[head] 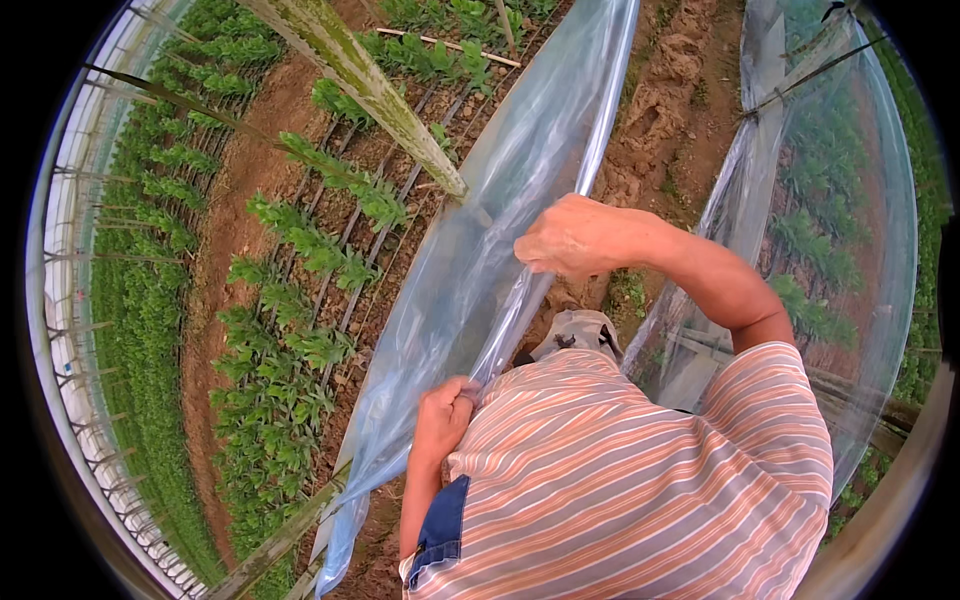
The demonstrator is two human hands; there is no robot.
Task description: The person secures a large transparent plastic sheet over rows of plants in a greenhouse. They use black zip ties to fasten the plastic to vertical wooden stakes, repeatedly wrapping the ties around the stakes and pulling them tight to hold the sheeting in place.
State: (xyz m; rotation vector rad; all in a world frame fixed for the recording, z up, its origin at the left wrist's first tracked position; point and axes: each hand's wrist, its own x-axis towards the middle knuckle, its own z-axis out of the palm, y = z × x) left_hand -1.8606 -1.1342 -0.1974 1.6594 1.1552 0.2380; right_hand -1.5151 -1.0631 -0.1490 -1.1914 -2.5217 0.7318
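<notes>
A long sheet of clear plastic film (442, 300) runs diagonally past the striped shirt, its near edge gathered into a shiny fold. Around that fold my right hand (566, 236) is closed, with the arm bent and raised. Lower and to the left, beside the shirt, my left hand (444, 416) grips the same gathered edge. Between the two hands the fold looks drawn fairly straight. The fingertips of both hands are partly hidden. Under the right forearm shows some grey cloth (577, 330).
A mossy post (375, 97) stands against the film's far side. Beyond grow rows of leafy green plants (315, 240) with thin dark lines between them. Muddy, trodden soil (660, 112) lies on the near side. Another clear plastic sheet (832, 225) hangs at right; a wooden rail (277, 540) crosses lower left.
</notes>
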